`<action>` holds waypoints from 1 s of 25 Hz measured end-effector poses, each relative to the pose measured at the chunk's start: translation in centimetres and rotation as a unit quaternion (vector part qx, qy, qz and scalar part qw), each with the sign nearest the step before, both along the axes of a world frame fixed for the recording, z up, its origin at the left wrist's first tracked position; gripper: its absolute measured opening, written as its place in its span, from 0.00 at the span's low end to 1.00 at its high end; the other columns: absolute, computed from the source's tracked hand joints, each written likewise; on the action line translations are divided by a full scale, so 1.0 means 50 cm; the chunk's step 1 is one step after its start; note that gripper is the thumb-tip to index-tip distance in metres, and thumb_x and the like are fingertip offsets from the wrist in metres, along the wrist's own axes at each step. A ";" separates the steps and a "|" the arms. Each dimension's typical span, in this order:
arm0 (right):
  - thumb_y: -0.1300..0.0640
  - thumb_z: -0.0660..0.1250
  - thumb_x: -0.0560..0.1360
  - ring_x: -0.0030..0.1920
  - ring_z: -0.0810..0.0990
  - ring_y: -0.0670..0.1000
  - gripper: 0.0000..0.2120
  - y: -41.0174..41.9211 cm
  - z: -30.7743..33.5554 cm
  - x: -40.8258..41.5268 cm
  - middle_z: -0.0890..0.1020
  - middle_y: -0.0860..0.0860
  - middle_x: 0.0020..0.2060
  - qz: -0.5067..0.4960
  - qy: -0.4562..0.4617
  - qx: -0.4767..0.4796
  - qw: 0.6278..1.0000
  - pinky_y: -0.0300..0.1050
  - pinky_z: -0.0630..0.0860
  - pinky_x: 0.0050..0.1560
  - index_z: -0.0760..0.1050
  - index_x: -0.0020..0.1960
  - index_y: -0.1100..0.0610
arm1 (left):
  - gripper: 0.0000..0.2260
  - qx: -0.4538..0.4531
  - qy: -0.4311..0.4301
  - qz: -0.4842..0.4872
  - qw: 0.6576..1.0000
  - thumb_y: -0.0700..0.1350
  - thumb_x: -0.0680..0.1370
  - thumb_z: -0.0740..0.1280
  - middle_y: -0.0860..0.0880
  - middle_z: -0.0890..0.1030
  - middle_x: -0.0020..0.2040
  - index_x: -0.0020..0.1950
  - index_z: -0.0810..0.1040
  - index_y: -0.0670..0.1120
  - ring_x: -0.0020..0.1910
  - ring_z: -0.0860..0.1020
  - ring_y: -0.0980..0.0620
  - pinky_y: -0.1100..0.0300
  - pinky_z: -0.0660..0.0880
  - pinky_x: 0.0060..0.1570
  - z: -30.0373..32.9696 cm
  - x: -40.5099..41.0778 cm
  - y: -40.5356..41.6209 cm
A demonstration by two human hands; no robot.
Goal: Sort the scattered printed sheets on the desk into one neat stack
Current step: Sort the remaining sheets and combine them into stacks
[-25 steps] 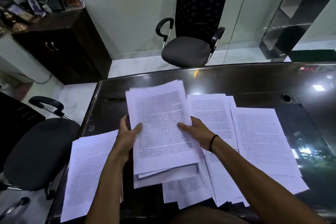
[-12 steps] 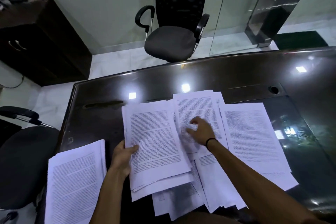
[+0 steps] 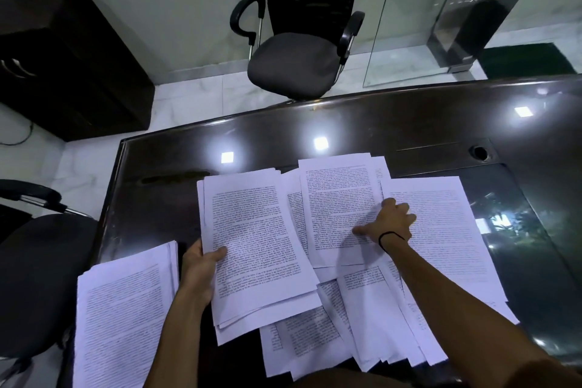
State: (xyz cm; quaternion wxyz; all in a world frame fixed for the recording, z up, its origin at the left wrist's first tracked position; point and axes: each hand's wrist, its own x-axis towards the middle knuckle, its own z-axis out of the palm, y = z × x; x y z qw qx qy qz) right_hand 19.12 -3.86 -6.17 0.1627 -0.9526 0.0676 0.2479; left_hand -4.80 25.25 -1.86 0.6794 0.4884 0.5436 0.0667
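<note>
Desk (image 3: 393, 123): dark and glossy with ceiling lights mirrored in it; every place below is given relative to it.
Far chair (image 3: 293, 66): a black armchair on the floor beyond the desk's far edge.
Scattered printed sheets (image 3: 441, 239): fanned over the desk's middle and right, overlapping one another down to its near edge; not yet squared up.
Left pile (image 3: 126, 315): more printed pages at the desk's near-left corner, apart from the fan and overhanging the edge.
Gathered stack (image 3: 252, 239): a loose bundle at the desk's centre-left, its lower edges uneven, resting over the fan's left side.
Left hand (image 3: 198, 271): grips the gathered stack's left edge, thumb curled on top of the page.
Right hand (image 3: 392, 222): has let go of the stack it steadied a second ago and reached across to the fan; the thumb lies on one sheet while the fingers curl at the edge of the next, seemingly starting to lift it.
Meaning: the bundle is now held one-handed, and the right hand is fetching another sheet; judging by the spread, much gathering is left.
</note>
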 end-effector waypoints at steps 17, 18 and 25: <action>0.49 0.78 0.68 0.55 0.79 0.62 0.26 -0.003 0.018 -0.018 0.81 0.58 0.54 0.037 -0.064 0.027 0.997 0.58 0.79 0.54 0.72 0.60 0.56 | 0.19 0.003 -0.006 -0.008 1.000 0.31 0.78 0.68 0.43 0.83 0.60 0.68 0.77 0.42 0.54 0.82 0.42 0.49 0.80 0.49 0.019 -0.031 -0.033; 0.49 0.75 0.71 0.54 0.79 0.62 0.21 -0.006 0.017 -0.022 0.81 0.58 0.54 0.036 -0.094 0.044 0.994 0.57 0.78 0.55 0.74 0.59 0.56 | 0.18 0.004 -0.003 -0.007 1.000 0.31 0.79 0.68 0.43 0.83 0.61 0.68 0.77 0.43 0.55 0.82 0.42 0.47 0.80 0.52 0.018 -0.031 -0.034; 0.55 0.69 0.77 0.49 0.82 0.58 0.09 -0.019 0.075 -0.012 0.85 0.55 0.49 0.023 -0.092 0.285 0.954 0.48 0.76 0.52 0.79 0.56 0.56 | 0.17 0.091 0.024 -0.010 0.995 0.33 0.79 0.68 0.47 0.82 0.55 0.67 0.77 0.44 0.51 0.81 0.46 0.51 0.77 0.54 0.029 -0.048 -0.021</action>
